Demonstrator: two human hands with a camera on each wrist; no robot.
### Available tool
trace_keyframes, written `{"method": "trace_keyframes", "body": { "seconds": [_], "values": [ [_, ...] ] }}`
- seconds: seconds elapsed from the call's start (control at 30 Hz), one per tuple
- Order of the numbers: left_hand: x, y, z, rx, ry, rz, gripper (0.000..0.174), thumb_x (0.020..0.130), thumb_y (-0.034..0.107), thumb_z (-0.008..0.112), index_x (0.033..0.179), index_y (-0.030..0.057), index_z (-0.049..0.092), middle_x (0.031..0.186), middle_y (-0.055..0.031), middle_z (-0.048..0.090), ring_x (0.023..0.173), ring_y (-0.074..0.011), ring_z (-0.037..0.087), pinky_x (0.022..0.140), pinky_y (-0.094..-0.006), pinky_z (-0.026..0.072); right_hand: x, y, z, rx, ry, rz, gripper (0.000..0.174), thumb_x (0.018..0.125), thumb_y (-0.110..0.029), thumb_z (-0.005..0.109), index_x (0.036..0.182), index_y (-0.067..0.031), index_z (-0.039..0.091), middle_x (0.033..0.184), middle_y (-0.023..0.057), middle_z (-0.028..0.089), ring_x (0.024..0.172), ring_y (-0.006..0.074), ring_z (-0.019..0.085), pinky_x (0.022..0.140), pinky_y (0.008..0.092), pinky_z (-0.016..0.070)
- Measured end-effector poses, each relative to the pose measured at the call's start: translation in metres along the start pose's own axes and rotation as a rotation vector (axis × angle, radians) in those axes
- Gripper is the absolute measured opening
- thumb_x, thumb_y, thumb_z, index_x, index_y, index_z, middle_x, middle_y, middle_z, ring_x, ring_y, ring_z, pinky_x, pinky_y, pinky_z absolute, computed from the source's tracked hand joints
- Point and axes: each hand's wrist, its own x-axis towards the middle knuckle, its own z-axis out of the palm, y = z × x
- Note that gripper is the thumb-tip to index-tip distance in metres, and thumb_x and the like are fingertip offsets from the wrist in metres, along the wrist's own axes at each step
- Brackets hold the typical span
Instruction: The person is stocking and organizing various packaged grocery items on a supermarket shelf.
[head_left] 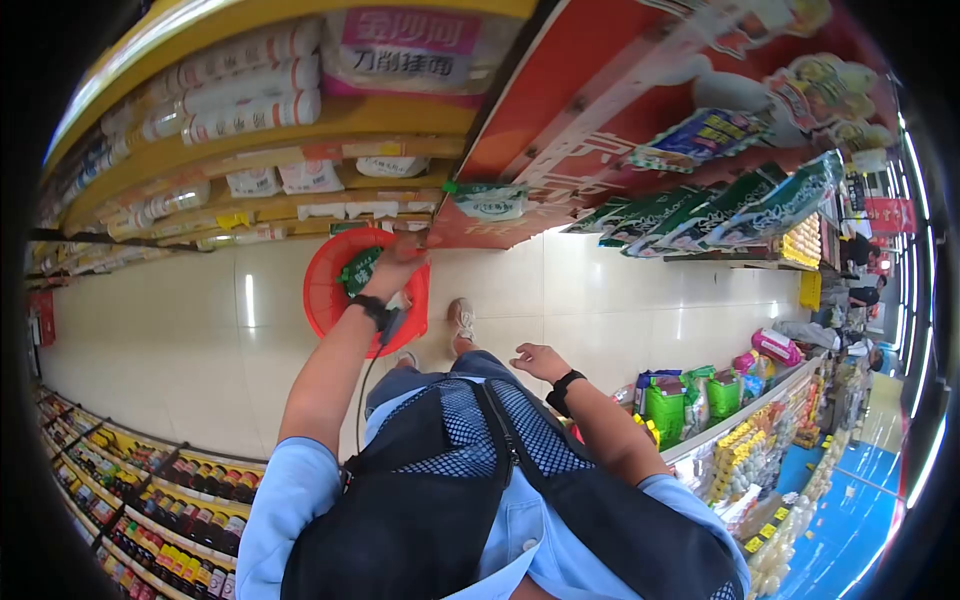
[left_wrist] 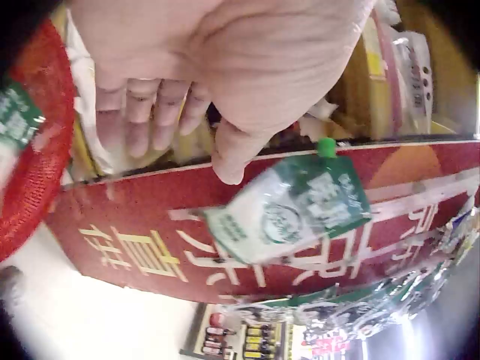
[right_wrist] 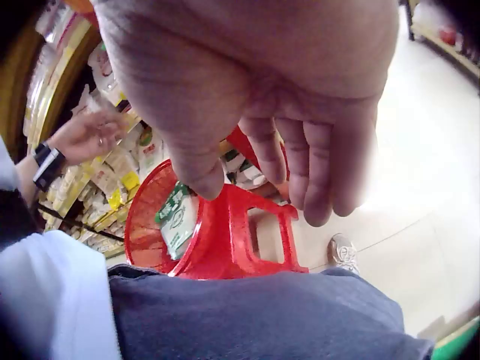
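My left hand [head_left: 398, 262] is held over the rim of a round red basket [head_left: 318, 275], its fingers extended and holding nothing. Just past the thumb in the left wrist view, a green-and-white pouch [left_wrist: 292, 206] with a green cap is in front of a red display panel [left_wrist: 142, 251]. Inside the basket lies a similar green-and-white pouch [right_wrist: 178, 221]. My right hand [head_left: 540, 362] hangs in front of the body, fingers loosely extended, with nothing in it.
The basket sits on a red plastic stool [right_wrist: 281, 232]. Yellow shelves [head_left: 260, 120] with packaged noodles stand ahead. More green packets [head_left: 740, 205] hang along the panel to the right. Bottle racks [head_left: 160, 490] are at the lower left, and green bags [head_left: 665, 405] lie on the right.
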Motion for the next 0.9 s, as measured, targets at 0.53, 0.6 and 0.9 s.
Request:
{"method": "trace_keyframes", "body": {
  "seconds": [0.53, 0.6, 0.9],
  "values": [
    [0.070, 0.068, 0.071, -0.347, 0.287, -0.143, 0.024, 0.084, 0.012, 0.072, 0.102, -0.0006, 0.062, 0.091, -0.0027, 0.066, 0.081, -0.0101, 0.058, 0.068, -0.0241, 0.0480, 0.037, 0.137, -0.032, 0.246, 0.039, 0.216, 0.058, 0.078, -0.045, 0.068, 0.113, 0.0004, 0.064, 0.093, 0.0166, 0.071, 0.082, 0.0232, 0.070, 0.081, 0.0350, 0.0530],
    [0.061, 0.067, 0.067, -0.440, 0.219, -0.139, 0.019, 0.088, 0.011, 0.067, 0.102, -0.0011, 0.064, 0.092, -0.0014, 0.066, 0.081, -0.0101, 0.058, 0.072, -0.0254, 0.0478, 0.036, 0.144, -0.036, 0.224, 0.014, 0.215, 0.057, 0.079, -0.044, 0.067, 0.113, 0.0007, 0.064, 0.093, 0.0164, 0.071, 0.082, 0.0235, 0.070, 0.081, 0.0351, 0.0531],
    [0.009, 0.119, 0.063, -0.691, 0.166, 0.019, 0.018, 0.095, 0.011, 0.056, 0.108, 0.0013, 0.063, 0.101, 0.0009, 0.064, 0.092, -0.0081, 0.055, 0.086, -0.0260, 0.0432, 0.054, 0.136, -0.071, 0.226, 0.037, 0.178, 0.046, 0.086, -0.037, 0.066, 0.114, 0.0005, 0.062, 0.095, 0.0139, 0.070, 0.080, 0.0179, 0.068, 0.065, 0.0295, 0.0539]
  ]
}}
